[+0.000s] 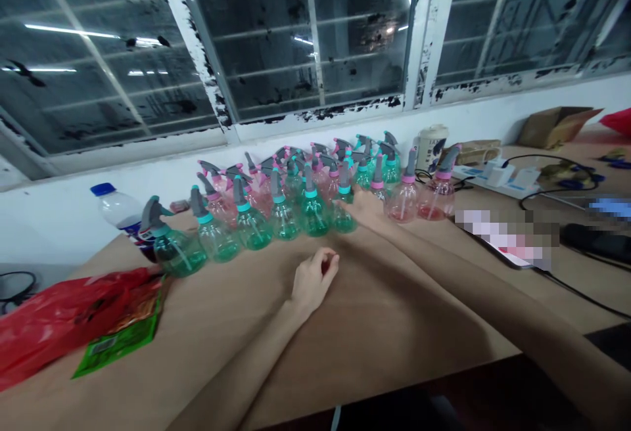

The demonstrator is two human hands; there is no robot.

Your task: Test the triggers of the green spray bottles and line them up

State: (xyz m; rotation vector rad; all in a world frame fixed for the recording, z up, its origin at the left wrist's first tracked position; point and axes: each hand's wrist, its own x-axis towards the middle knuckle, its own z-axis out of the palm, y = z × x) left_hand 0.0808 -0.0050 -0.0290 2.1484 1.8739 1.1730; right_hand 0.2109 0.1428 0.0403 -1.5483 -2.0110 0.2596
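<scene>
Rows of clear, round spray bottles with green or pink bodies stand upright on the table. My right hand (367, 211) reaches in at the front row, its fingers against the side of a green spray bottle (344, 218) and closed about it as far as I can see; some fingers are hidden. In front of the row, my left hand (314, 276) hovers over or rests on the tabletop, fingers curled toward the thumb, with nothing visible in it. Closest to it is another green spray bottle (315, 215). A pink spray bottle (405, 201) stands right of my right hand.
At left are a capped plastic bottle (118, 206), a red plastic bag (64, 313) and a green packet (123, 340). To the right lie a phone (497, 237), a power strip (493, 178) with cables, a cup (432, 145) and a cardboard box (552, 125). Windows rise behind the table.
</scene>
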